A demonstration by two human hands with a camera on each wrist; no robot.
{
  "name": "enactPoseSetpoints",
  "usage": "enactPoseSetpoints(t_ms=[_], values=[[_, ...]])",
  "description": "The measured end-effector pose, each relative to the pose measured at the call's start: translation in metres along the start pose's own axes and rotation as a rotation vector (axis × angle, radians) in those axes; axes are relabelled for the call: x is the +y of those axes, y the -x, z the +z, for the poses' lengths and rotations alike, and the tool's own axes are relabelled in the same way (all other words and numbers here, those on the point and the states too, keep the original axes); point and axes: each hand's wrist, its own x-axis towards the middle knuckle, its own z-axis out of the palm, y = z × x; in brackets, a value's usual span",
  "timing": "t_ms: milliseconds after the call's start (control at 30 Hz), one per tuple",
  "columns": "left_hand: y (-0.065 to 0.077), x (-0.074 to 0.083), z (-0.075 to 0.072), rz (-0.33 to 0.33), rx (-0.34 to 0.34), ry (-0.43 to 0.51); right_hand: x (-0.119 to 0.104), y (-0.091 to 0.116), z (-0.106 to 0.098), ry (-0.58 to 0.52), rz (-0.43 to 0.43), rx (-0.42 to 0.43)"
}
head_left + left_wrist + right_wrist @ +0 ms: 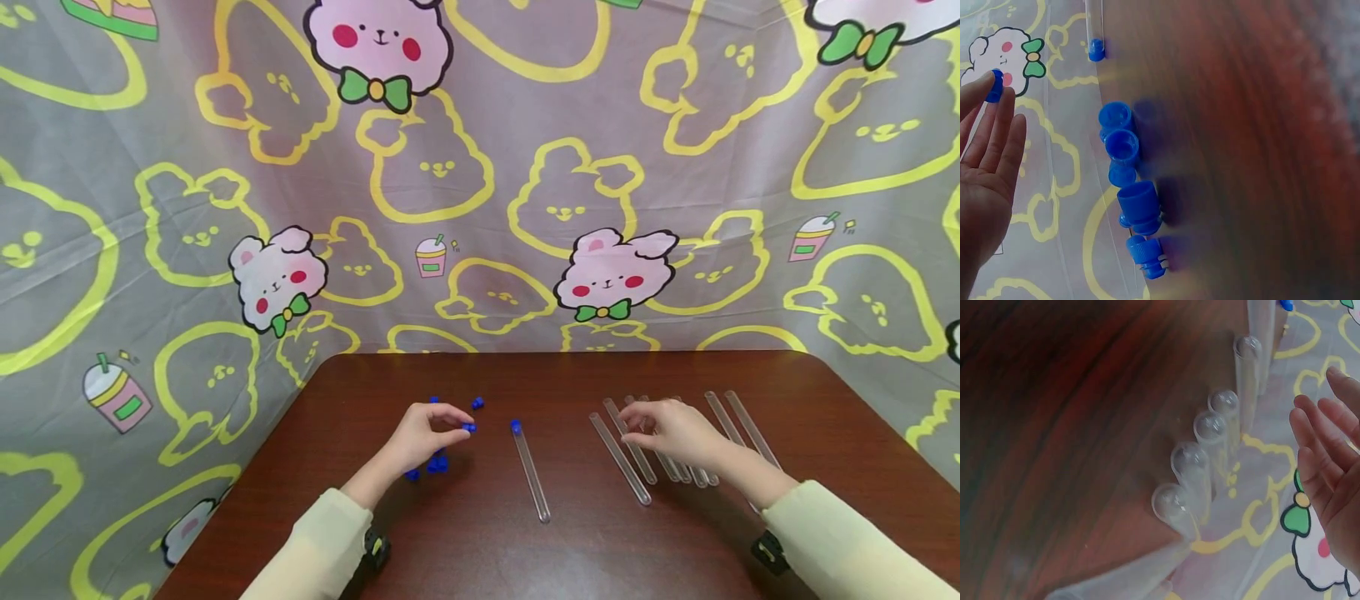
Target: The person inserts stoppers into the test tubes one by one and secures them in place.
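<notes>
Between thumb and fingers, my left hand (422,440) pinches a small blue cap (995,86), held up over the left part of the table. Several more blue caps (437,464) lie around and under that hand; the left wrist view shows some with their hollow side up. To the right of it lies a clear test tube (532,475) with a blue cap (516,427) on its far end. My right hand (672,429) hovers over a row of clear test tubes (621,458), fingers loosely bent and apart, holding nothing. It hides parts of several tubes.
The brown wooden table (480,550) has a far edge against a grey curtain (495,167) printed with yellow outlines and bunny heads. Another blue cap (477,403) lies farther back. Two more tubes (750,425) lie at the right, partly behind the right forearm.
</notes>
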Motion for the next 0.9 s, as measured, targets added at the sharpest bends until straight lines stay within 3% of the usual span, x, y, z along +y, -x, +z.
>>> enactPoseSetpoints(t_ms=[200,533,900], values=[[0.005,0.001,0.003,0.013,-0.021,0.009,0.004,-0.003,0.011,0.049,0.021,-0.047],[0.012,0.005,0.006,0.0,-0.062,0.05,0.007,-0.004,0.019,0.068,-0.012,-0.074],[0.017,0.005,0.008,0.009,-0.073,0.067,0.006,-0.008,0.029,0.021,0.007,-0.108]])
